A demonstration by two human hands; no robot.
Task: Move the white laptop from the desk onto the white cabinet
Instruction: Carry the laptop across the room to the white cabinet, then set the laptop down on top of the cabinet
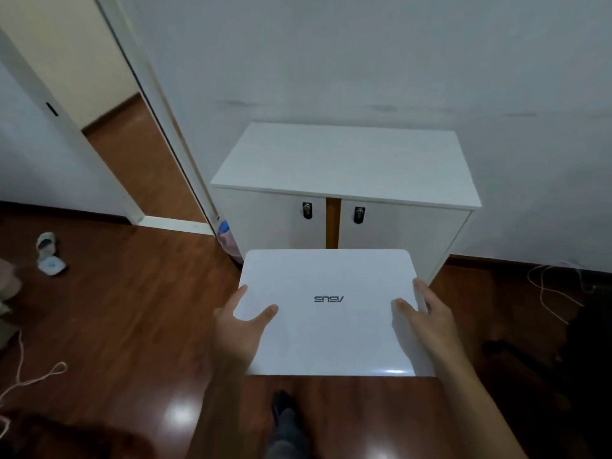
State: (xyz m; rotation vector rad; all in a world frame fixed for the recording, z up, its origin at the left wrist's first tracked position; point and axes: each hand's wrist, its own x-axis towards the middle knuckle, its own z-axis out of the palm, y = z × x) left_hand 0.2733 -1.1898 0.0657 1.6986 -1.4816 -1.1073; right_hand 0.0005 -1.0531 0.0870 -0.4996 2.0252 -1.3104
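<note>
The closed white laptop [328, 326] is held flat in the air in front of me, its logo upside down to my view. My left hand [240, 329] grips its left edge, thumb on the lid. My right hand [422, 323] grips the right edge the same way. The white cabinet [344, 164] stands against the wall straight ahead, beyond and below the laptop's far edge. Its top is bare and its two doors have dark knobs. The laptop is not touching the cabinet.
An open doorway [132, 150] is at the left of the cabinet. A slipper [48, 251] and a cord [33, 382] lie on the wooden floor at the left. A thin cable [549, 293] and a dark chair base [546, 359] are at the right. My foot [284, 415] shows below.
</note>
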